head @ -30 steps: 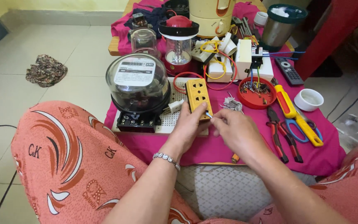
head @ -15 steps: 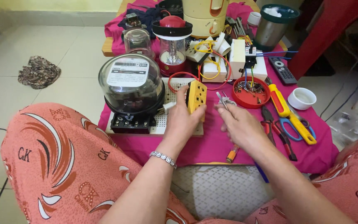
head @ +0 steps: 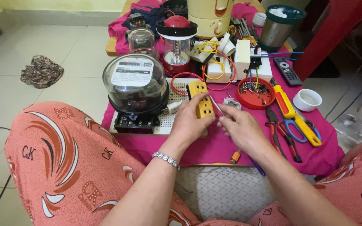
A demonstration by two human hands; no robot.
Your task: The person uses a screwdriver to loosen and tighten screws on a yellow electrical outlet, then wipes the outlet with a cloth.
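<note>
Both forearms are bare — no sleeves in view. The left hand (head: pixel 191 121) has a silver link bracelet (head: pixel 166 159) at its wrist; the right hand (head: pixel 241 127) wears nothing. Salmon-pink trousers (head: pixel 63 163) with rust and white swirls — and dark letter marks — fill the lower frame.

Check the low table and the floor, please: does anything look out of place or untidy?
Yes. A crumpled patterned cloth lies alone on the tiled floor, left of the table. An orange-handled tool lies at the front edge of the magenta tablecloth, close to falling. The left hand holds the yellow socket block tilted.
</note>
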